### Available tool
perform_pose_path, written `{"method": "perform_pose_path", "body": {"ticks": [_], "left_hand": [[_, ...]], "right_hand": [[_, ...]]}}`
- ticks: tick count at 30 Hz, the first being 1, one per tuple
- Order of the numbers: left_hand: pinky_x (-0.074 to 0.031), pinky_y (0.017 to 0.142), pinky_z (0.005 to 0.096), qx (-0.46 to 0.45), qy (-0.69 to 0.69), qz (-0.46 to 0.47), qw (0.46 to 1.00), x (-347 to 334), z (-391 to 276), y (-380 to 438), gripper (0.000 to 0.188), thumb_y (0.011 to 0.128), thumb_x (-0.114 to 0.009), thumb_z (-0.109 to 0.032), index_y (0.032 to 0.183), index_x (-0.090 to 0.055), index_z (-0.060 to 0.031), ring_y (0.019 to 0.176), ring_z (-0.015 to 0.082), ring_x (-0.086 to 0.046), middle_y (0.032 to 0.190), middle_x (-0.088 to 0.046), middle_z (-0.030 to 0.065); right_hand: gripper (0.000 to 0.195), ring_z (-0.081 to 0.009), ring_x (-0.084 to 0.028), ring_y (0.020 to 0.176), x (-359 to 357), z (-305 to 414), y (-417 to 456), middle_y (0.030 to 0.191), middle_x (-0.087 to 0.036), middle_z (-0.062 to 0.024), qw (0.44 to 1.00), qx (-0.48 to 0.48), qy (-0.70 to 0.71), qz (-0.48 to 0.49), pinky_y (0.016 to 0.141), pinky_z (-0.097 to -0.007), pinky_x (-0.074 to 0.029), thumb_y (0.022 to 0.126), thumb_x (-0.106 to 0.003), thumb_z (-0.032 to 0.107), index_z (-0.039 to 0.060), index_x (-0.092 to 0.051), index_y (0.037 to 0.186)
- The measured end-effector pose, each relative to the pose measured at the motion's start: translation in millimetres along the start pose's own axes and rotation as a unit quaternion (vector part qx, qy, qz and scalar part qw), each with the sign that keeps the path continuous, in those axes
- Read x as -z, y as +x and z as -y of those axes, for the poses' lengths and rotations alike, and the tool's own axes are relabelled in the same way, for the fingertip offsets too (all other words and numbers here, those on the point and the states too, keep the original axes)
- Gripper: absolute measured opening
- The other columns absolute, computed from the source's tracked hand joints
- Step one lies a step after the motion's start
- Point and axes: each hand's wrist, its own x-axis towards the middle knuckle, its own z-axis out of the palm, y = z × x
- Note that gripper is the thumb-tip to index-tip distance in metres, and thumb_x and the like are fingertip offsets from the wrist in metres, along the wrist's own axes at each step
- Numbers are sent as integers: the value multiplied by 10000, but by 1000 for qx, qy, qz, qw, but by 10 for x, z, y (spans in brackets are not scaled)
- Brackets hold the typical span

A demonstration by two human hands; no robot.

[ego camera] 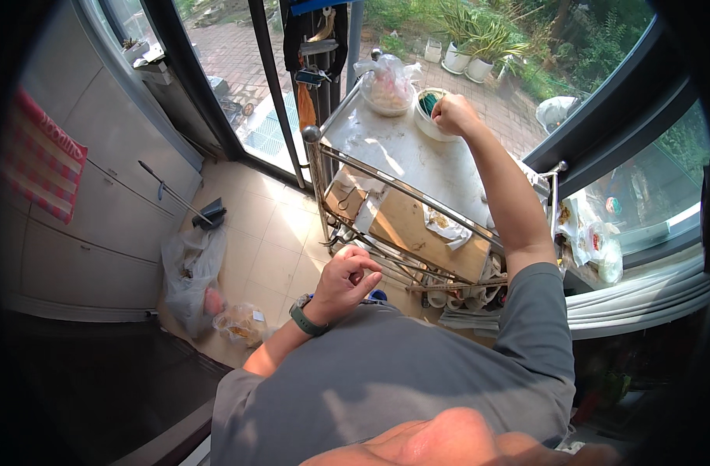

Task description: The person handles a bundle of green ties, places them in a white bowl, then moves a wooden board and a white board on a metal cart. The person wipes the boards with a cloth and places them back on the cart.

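My right hand (455,114) is at the rim of a white round tub (433,129) on the metal top of a rack (384,148). Its fingers are curled, and whether they hold anything is hidden. Dark green material (428,102) shows inside the tub, beside the fingers. Left of the tub stands a bowl with a clear plastic bag (385,87) holding pale things. My left hand (352,278), with a green-strapped watch at the wrist, is raised before my body, fingers bent and thumb apart, with nothing visible in it.
The rack's lower shelf holds a wooden board (425,239) and a paper with brown bits (446,224). Plastic bags (195,279) lie on the tiled floor at left, near a long-handled dustpan (210,214). White cabinets (110,233) line the left; large windows stand ahead and right.
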Motion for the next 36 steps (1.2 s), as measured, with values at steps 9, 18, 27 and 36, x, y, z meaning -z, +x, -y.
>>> {"method": "perform_pose_path", "body": {"ticks": [9,18,27,36], "left_hand": [[-369,584,226,32,-15,-31,999,89,-82,-102,81,832,-713,-46,901,-670,-39,610,66,-414,880,-546,10],[-376,590,212,32,-26,-22,999,72,-56,-150,79,837,-715,-30,902,-670,-31,614,51,-415,889,-543,6],[-370,621,193,51,-70,-7,996,69,85,-278,90,866,-676,14,952,-659,-4,672,43,-427,952,-513,31],[-383,634,196,49,-75,-19,996,68,85,-276,96,868,-675,10,961,-658,-7,707,55,-451,956,-511,34]], "right_hand": [[166,-288,-668,728,264,-6,165,797,-689,-166,977,160,-31,135,691,-363,-525,722,-681,112,63,-736,870],[161,-318,-650,709,279,-4,107,797,-680,-176,982,158,-22,99,657,-373,-519,761,-664,121,64,-719,902],[144,-323,-646,755,215,-111,80,849,-690,-156,984,171,-10,54,678,-401,-504,864,-647,200,88,-710,929],[186,-274,-678,824,131,-33,59,931,-709,-144,982,154,105,-9,761,-353,-526,858,-685,151,57,-708,1017]]}}
